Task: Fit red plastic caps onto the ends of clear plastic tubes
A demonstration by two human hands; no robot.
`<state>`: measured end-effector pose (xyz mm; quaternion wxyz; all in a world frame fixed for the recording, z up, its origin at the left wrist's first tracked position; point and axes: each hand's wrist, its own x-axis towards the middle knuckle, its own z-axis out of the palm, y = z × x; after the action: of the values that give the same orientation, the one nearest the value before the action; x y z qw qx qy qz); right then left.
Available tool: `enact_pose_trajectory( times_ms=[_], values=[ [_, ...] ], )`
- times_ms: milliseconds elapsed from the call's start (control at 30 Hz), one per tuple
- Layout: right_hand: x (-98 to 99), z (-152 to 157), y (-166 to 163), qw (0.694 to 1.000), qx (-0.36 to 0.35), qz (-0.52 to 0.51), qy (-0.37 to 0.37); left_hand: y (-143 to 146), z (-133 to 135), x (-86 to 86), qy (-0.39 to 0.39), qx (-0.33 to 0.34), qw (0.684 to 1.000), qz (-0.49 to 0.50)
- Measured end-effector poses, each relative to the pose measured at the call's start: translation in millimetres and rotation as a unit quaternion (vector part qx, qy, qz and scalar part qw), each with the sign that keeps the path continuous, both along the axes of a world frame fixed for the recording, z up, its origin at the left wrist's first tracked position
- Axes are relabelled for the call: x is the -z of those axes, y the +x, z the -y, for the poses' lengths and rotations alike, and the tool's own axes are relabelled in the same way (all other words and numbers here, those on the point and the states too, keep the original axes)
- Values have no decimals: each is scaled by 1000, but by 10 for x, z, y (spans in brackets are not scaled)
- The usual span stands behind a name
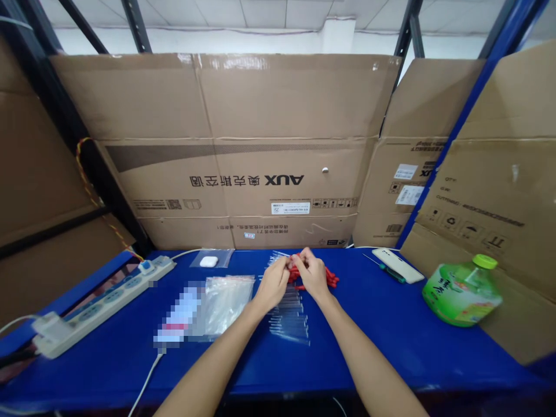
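Observation:
My left hand and my right hand meet over the middle of the blue table, fingertips pinched close together. Red shows between and behind the fingers, but what they grip is too small to make out. Around my right hand lies a pile of small red pieces, partly hidden by it. Thin clear plastic tubes or sticks are laid in a row beneath and in front of both hands, and a few more clear ones show behind the left hand.
Left of my hands are clear plastic bags, a blurred-out phone on a cable, a white case and a power strip. On the right lie a screwdriver, a pale flat object and a green bottle. Cardboard walls the back.

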<state>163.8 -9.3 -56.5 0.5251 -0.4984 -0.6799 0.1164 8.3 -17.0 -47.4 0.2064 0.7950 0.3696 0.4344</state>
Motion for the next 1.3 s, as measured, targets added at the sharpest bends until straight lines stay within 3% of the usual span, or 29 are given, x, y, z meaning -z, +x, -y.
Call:
enact_pose_trajectory(
  times_ms=[167, 300, 600, 700, 833, 933, 1033, 1167, 1233, 1300],
  values=[
    [5, 7, -57, 993, 39, 111, 19, 34, -64, 48, 3, 3, 1000, 12],
    [5, -31, -117, 994, 55, 93, 3, 65, -85, 22, -32, 9, 999, 40],
    [39, -71, -79, 1000, -18, 13, -21, 52, -86, 19, -127, 47, 987, 89],
    [63, -126, -22, 994, -80, -50, -53, 27, -56, -10, -226, 92, 958, 149],
    [65, -172, 78, 972, -152, -144, -102, -8, 54, -106, -374, 207, 885, 185],
    [49, -158, 95, 966, -169, -162, -113, -18, 116, -152, -429, 240, 852, 180],
    [23, -118, 65, 978, -140, -131, -77, -9, 98, -125, -402, 206, 873, 184],
    [11, -55, 1, 998, -54, -14, -26, 5, -8, -11, -221, 94, 963, 123],
    [24, -33, -39, 999, -17, 39, -16, 7, -55, 43, -136, 51, 987, 75],
    [43, -21, -83, 997, 17, 80, -1, 10, -87, 79, -99, 29, 993, 52]
  ],
)
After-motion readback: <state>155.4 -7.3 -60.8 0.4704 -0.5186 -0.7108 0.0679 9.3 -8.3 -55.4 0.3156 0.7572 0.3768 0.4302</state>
